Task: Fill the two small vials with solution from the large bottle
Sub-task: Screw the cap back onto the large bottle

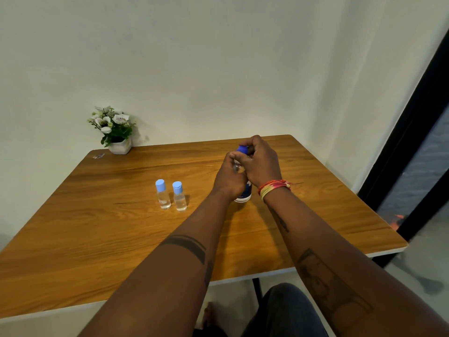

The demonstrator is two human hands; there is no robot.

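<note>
Large bottle [245, 190] upright on the bench [97, 227], right of centre. Left hand [229, 177] wraps its body, fingers curled round it. Right hand [261, 161] sits on top, fingers closed on the blue cap [242, 149]. Two small vials [171, 195], light-blue caps on, stand side by side just left of the bottle. Potted flowers [114, 128] at far left corner.

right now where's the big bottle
Head view, right of centre on the table: the large bottle stands gripped between both hands, right of the two small vials.
</note>
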